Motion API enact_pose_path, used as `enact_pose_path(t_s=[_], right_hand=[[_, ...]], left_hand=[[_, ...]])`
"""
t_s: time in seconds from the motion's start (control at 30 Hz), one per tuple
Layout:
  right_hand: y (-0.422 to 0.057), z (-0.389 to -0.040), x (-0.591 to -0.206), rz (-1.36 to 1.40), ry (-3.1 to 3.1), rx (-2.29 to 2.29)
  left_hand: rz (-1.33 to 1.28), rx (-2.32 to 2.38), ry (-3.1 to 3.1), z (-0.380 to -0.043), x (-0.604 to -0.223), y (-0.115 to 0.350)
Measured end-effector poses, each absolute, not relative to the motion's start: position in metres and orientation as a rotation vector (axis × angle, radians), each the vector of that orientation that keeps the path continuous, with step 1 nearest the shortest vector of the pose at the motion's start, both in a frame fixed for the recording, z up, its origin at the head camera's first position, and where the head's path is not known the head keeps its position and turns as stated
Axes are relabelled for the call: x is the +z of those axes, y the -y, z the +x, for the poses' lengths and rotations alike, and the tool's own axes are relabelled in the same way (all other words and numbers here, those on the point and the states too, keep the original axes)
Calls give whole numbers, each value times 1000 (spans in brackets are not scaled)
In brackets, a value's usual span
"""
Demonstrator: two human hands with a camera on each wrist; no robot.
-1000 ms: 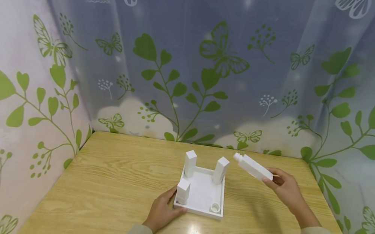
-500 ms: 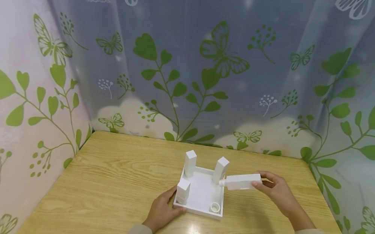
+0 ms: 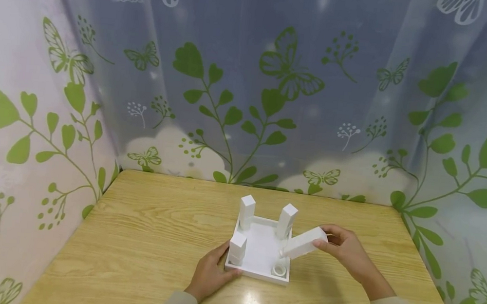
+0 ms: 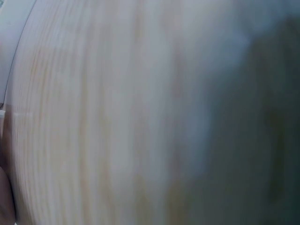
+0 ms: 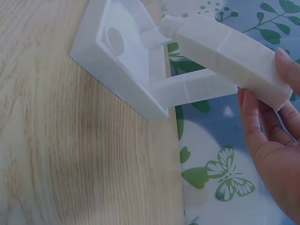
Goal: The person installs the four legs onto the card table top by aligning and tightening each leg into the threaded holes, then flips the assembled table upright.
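Observation:
An upturned white toy tabletop with a raised rim lies on the wooden table. White square legs stand at three corners: far left, far right and near left. At the near right corner is a round socket. My left hand grips the near left corner, thumb along the front rim. My right hand pinches a fourth leg by its plain end. This leg tilts, its round knob pointing down over the right rim, just beyond the socket.
The wooden table extends on both sides of the tabletop. Patterned curtains close off the back and sides. A blurred stretch of wood fills most of the left wrist view.
My right hand has brought the leg left and nearer, from beside the tabletop to over its right rim. Its knob end has swung downward. My left hand has stayed in place.

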State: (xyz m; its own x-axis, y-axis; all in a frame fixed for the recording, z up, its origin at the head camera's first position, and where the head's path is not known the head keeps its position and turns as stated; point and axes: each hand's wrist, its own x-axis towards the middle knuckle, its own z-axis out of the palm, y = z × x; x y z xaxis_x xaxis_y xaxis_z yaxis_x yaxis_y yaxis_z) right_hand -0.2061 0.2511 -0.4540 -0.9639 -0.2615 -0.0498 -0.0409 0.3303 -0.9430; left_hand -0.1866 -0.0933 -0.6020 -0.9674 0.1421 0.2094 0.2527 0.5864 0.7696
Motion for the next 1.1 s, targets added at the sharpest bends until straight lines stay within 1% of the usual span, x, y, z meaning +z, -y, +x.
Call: enact_pose_path(t_s=[0.57,1.1], right_hand=[[-232,-205,-471,-333,-2354,-1656],[-226,-202,-473,-332,-2301,-1720]], left_hand=[[-328,-1326,2689,-186,-601,93],[-338,-1339,2688,-185,-599,94]])
